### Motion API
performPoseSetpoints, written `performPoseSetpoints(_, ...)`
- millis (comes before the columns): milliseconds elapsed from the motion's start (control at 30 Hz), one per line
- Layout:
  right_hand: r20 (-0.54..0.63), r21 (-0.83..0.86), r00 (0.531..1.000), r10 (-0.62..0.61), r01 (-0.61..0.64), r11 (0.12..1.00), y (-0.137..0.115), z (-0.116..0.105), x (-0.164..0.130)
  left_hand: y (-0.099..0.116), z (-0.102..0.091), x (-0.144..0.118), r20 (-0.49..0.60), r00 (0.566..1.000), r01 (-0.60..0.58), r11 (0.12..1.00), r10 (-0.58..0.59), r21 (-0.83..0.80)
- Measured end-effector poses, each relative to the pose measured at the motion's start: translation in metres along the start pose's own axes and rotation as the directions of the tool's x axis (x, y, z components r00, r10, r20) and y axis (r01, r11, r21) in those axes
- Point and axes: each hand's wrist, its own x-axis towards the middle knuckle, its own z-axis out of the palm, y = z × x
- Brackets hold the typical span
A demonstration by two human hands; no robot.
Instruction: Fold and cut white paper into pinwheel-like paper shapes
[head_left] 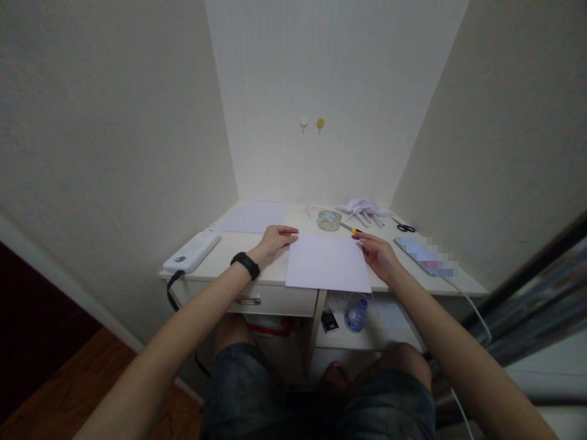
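A white sheet of paper [326,263] lies flat on the small cream desk [270,274], its near edge hanging slightly over the front. My left hand [274,241], with a black band on the wrist, rests at the sheet's far left corner, fingertips touching it. At the far right corner my right hand [378,253] touches the sheet with its fingers spread. Neither hand grips anything.
Behind the sheet stand a roll of clear tape [329,220], a yellow-tipped pen [350,228], folded white paper pieces [364,211] and black scissors [404,227]. Another sheet [253,217] lies back left, a white power bank [191,251] at left, a phone [424,255] at right. A water bottle [356,313] sits below.
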Motion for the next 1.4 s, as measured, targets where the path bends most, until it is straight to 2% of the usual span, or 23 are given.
performPoseSetpoints(100, -0.073, -0.029, 0.997, -0.002, 0.000, 1.000, 0.006, 0.004, 0.008, -0.001, -0.003, 0.007, 0.012, 0.999, -0.041, 0.989, 0.040, 0.145)
performPoseSetpoints(200, -0.075, -0.056, 0.997, 0.023, -0.027, 0.998, 0.010, 0.007, 0.014, 0.000, -0.007, 0.009, 0.045, 0.997, -0.067, 0.977, 0.059, 0.202)
performPoseSetpoints(333, -0.100, -0.069, 0.995, 0.018, -0.025, 0.997, 0.011, 0.007, 0.015, 0.002, -0.012, 0.005, 0.131, 0.991, 0.002, 0.990, -0.020, 0.139)
performPoseSetpoints(433, -0.104, -0.085, 0.995, -0.004, -0.004, 0.996, 0.010, 0.006, 0.015, 0.000, -0.012, 0.002, 0.145, 0.986, 0.077, 0.994, -0.089, 0.083)
performPoseSetpoints(633, -0.081, -0.185, 0.997, 0.014, -0.029, 0.982, 0.012, 0.007, 0.014, -0.009, -0.009, 0.000, 0.107, 0.992, 0.072, 0.997, -0.074, 0.024)
performPoseSetpoints(900, -0.073, -0.222, 0.997, -0.006, -0.011, 0.975, 0.016, 0.006, 0.016, -0.006, -0.011, -0.006, 0.126, 0.986, 0.118, 0.992, -0.112, -0.044)
performPoseSetpoints(1200, -0.077, -0.176, 0.997, 0.030, -0.043, 0.983, 0.015, 0.005, 0.014, -0.009, -0.010, -0.005, 0.130, 0.986, 0.113, 0.993, -0.108, -0.031)
performPoseSetpoints(1400, -0.058, -0.199, 0.998, 0.017, -0.028, 0.980, 0.013, 0.006, 0.013, -0.010, -0.010, -0.004, 0.132, 0.991, 0.016, 0.998, -0.024, 0.060)
